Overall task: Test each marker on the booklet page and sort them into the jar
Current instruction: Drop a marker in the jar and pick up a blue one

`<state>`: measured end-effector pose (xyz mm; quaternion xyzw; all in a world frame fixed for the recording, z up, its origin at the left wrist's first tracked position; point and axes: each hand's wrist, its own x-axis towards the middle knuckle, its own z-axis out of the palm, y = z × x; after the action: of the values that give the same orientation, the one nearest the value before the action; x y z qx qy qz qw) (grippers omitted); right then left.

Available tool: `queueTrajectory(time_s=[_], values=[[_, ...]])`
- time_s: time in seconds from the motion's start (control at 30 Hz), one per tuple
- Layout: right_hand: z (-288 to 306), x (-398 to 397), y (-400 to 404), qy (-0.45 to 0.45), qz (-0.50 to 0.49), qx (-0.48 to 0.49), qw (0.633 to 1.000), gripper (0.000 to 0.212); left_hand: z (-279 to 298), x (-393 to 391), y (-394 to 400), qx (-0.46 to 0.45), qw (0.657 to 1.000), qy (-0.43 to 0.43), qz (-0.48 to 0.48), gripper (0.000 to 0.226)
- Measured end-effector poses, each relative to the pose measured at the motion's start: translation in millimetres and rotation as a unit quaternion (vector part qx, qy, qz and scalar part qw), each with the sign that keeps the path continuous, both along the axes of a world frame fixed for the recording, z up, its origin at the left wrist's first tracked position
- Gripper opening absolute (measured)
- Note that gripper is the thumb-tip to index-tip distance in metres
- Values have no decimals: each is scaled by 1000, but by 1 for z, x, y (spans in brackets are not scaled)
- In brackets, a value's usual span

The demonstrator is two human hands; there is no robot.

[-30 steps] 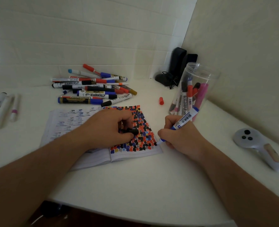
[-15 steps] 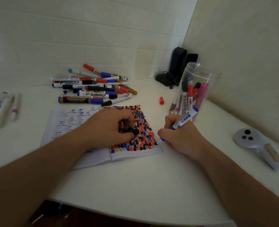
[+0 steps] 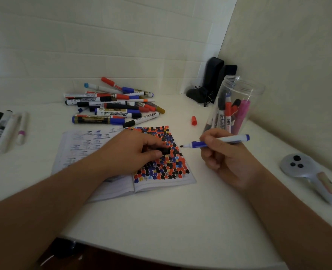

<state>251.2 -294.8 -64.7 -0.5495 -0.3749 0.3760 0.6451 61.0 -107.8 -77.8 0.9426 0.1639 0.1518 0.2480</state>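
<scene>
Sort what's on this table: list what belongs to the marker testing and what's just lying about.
Job: blue marker in right hand; black cap in left hand; booklet; jar; marker pile.
Lying about: red cap; grey handheld device; black pouch.

white table; booklet; marker pile; jar; red cap

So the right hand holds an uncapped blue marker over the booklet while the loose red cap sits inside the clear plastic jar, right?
Not quite. The head view shows the loose red cap lying on the white table, left of the clear plastic jar. The rest holds: the right hand holds the uncapped blue marker.
</scene>
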Motion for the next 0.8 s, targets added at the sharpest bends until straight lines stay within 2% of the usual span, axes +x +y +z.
queueTrajectory(time_s=[0.1,0.2,0.4,0.5,0.8], values=[[3,1,-2,45,14,-14,999,30,2,0,-2,0,1000,-2,4,33],[1,3,-1,46,18,-19,999,44,2,0,-3,-9,1000,-10,3,34],[-6,4,4,-7,16,-49,999,33,1,-1,-2,-19,1000,-19,7,35],[-6,2,5,-20,2,-52,998,19,2,-1,-2,-12,999,-30,1,35],[-3,-3,4,-80,-23,-58,995,18,-1,-2,1,-22,998,-49,23,35]])
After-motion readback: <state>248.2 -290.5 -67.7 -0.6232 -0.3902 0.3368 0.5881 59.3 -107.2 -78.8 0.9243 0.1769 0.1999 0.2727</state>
